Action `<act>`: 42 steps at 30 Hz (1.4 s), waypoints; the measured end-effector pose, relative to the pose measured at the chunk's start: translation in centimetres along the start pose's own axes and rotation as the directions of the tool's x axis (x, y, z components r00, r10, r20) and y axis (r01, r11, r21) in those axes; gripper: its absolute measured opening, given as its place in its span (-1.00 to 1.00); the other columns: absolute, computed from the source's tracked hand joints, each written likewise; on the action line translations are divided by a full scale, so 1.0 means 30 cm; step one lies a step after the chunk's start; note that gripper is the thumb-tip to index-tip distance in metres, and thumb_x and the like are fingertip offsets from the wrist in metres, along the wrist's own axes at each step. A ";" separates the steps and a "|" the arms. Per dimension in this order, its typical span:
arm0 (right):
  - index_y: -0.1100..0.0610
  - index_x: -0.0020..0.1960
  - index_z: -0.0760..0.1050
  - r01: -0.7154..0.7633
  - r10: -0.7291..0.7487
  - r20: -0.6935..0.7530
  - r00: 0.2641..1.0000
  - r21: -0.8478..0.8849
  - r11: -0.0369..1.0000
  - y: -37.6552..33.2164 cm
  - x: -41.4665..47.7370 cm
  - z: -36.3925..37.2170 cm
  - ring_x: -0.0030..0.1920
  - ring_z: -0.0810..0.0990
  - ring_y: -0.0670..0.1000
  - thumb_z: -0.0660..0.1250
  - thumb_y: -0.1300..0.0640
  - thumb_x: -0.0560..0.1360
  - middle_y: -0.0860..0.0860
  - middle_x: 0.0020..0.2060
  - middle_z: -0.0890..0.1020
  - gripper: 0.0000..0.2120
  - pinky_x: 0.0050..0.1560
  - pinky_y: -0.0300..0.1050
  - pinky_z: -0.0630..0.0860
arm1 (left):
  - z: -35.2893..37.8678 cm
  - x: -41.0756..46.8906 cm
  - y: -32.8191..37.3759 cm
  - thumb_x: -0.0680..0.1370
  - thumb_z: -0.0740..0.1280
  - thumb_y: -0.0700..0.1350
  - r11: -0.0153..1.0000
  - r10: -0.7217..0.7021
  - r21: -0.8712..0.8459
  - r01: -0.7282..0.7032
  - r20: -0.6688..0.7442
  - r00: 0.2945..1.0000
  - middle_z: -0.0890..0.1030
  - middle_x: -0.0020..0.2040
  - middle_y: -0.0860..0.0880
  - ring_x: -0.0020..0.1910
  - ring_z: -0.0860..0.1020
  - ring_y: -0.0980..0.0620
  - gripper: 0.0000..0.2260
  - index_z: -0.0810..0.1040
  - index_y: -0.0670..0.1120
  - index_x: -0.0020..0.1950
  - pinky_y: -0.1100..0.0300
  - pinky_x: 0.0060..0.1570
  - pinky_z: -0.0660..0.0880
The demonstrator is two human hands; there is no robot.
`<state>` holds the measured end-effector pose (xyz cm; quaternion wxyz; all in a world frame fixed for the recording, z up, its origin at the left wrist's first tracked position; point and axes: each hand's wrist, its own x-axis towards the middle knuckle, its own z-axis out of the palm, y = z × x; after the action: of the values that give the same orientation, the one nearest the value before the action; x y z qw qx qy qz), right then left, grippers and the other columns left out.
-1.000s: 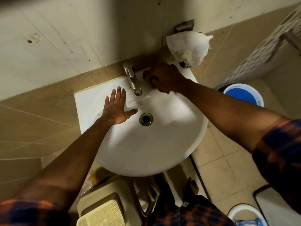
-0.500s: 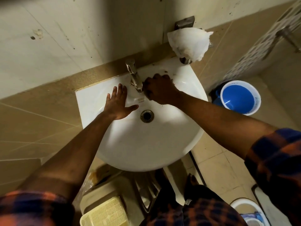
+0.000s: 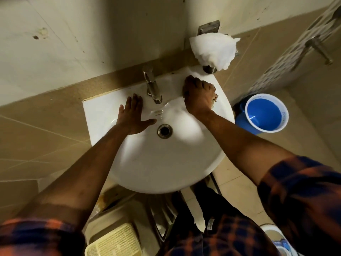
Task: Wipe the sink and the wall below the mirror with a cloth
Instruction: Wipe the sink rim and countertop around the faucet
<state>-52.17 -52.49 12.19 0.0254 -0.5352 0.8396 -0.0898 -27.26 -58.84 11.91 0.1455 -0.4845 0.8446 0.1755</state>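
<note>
A white round sink [image 3: 151, 169] juts from a beige tiled wall [image 3: 73, 43], with a steel tap [image 3: 152, 85] at its back and a drain [image 3: 164, 131] in the bowl. My left hand [image 3: 133, 117] lies flat with fingers spread on the sink's left side, beside the tap. My right hand [image 3: 198, 95] presses down on the back right rim. A small pale cloth [image 3: 214, 97] peeks out from under its right edge; most of the cloth is hidden.
A white tissue roll [image 3: 214, 49] hangs on a metal holder above the sink's right corner. A blue bucket [image 3: 265, 113] stands on the floor to the right. A cream perforated basket [image 3: 114, 242] sits below the sink. A metal rail [image 3: 319, 48] is at far right.
My right hand has slid with the cloth from beside the tap out to the right back rim. My left hand has stayed flat in place. The view has shifted a little.
</note>
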 end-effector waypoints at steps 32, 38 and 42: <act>-0.03 0.15 0.64 0.397 -0.457 0.159 0.875 0.304 0.866 -0.177 0.164 -0.034 0.00 0.64 0.11 0.21 -0.03 0.56 0.02 0.01 0.70 -0.71 0.06 0.08 0.60 | 0.006 -0.020 0.001 0.49 0.28 0.37 0.998 -0.013 -0.062 0.011 -0.019 1.000 -0.28 0.62 -0.08 0.59 -0.28 -0.10 -0.02 -0.24 -0.05 0.62 -0.15 0.52 -0.21; -0.11 0.36 0.50 0.242 -0.269 0.078 0.960 0.250 0.937 -0.126 0.159 -0.051 0.31 0.45 0.26 0.22 0.02 0.55 0.06 0.28 0.57 -0.62 0.24 0.18 0.49 | 0.011 -0.016 -0.002 0.49 0.28 0.36 0.998 0.000 -0.070 -0.002 -0.031 1.000 -0.28 0.62 -0.08 0.59 -0.28 -0.09 -0.01 -0.24 -0.05 0.62 -0.16 0.53 -0.20; -0.03 0.21 0.57 0.320 -0.356 0.103 0.929 0.261 0.911 -0.205 0.166 0.007 0.12 0.60 0.16 0.29 -0.07 0.56 0.06 0.12 0.64 -0.73 0.13 0.15 0.57 | 0.012 -0.008 -0.004 0.49 0.29 0.35 0.997 0.003 -0.074 -0.006 -0.037 0.999 -0.28 0.62 -0.08 0.59 -0.28 -0.09 -0.02 -0.23 -0.05 0.62 -0.17 0.54 -0.19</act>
<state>-48.77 -59.54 13.34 0.1362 -0.6709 0.7127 -0.1531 -27.00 -58.56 11.68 0.1112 -0.4909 0.8410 0.1982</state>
